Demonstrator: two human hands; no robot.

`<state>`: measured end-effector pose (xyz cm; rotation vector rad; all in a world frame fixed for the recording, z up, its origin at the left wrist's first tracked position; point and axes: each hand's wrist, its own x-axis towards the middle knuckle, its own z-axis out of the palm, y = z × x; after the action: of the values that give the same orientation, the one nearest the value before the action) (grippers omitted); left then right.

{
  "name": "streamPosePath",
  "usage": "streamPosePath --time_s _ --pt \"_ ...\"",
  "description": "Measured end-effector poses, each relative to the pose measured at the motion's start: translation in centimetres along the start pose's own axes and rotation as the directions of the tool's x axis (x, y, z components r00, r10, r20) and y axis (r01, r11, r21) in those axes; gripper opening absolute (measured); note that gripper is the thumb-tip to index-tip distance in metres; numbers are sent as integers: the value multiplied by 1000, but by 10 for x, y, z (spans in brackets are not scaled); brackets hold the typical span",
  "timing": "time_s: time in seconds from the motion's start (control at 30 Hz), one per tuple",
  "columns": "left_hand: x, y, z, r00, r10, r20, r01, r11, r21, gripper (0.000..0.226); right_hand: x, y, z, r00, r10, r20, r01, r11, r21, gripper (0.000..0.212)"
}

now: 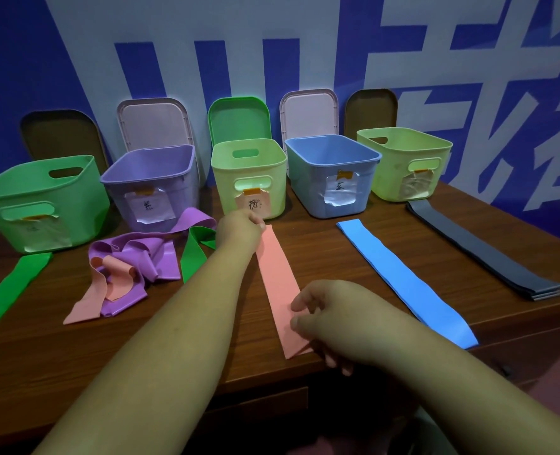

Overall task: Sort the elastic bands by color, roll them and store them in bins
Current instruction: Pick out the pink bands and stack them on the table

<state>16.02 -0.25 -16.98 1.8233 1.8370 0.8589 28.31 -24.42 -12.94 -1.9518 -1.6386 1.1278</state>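
Head view showed sorting in hand, with rolling not yet begun. The pink band [277, 280] lay flat and straight on the table [173, 349], running from the near edge toward the middle bin [273, 188]. The left hand [239, 229] had its fingers curled on the band's far end. The right hand [331, 320] pinched the near end between thumb and fingers, so both were clamped on the same strip, seemingly pulling it smooth.

To the right, a blue band [403, 280] and a stack of grey bands [482, 254] lay straight and apart from each other, each in front of a bin. To the left, purple bands [147, 254] lay tangled with a second pink strip [114, 280] and a green band [191, 254]. A second green band [9, 290] lay by itself at the far left. By my reading, the tangle needed picking apart next, starting with that second pink strip. That would call for a light pull so the purple loops did not drag along.

The table was dark brown wood. Five open bins stood along its back, with lids [155, 123] propped behind them against a blue and white wall [75, 44].
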Motion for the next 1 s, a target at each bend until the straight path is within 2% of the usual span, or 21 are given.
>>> streamPosePath --time_s 0.13,0.33,0.47,0.67,0.8,0.93,1.0 --pt "-1 -1 -1 1000 11 -25 -12 999 -40 7 -2 -1 -2 998 -49 -26 43 980 -196 41" --pt "-3 -3 -2 999 15 -46 -20 994 -109 21 -2 0 -3 994 -106 -27 92 945 -315 47" --pt "-13 -3 -6 995 40 -87 -54 987 -153 31 -2 0 -6 989 -133 -59 111 951 -290 39" --pt "-26 -5 -20 985 127 -114 -145 975 -170 31 18 -2 -8 954 -187 -236 140 969 -202 14" --pt "-39 4 -38 972 215 -92 -229 955 -187 30 36 -10 -9 936 -224 -272 174 965 -197 13" --pt "-46 2 -64 968 250 11 -244 954 -172 30 50 -23 -7 914 -269 -304 210 954 -212 15" --pt "-51 -7 -82 964 267 12 -262 953 -154 29 56 -31 -5 899 -305 -313 240 943 -229 17"
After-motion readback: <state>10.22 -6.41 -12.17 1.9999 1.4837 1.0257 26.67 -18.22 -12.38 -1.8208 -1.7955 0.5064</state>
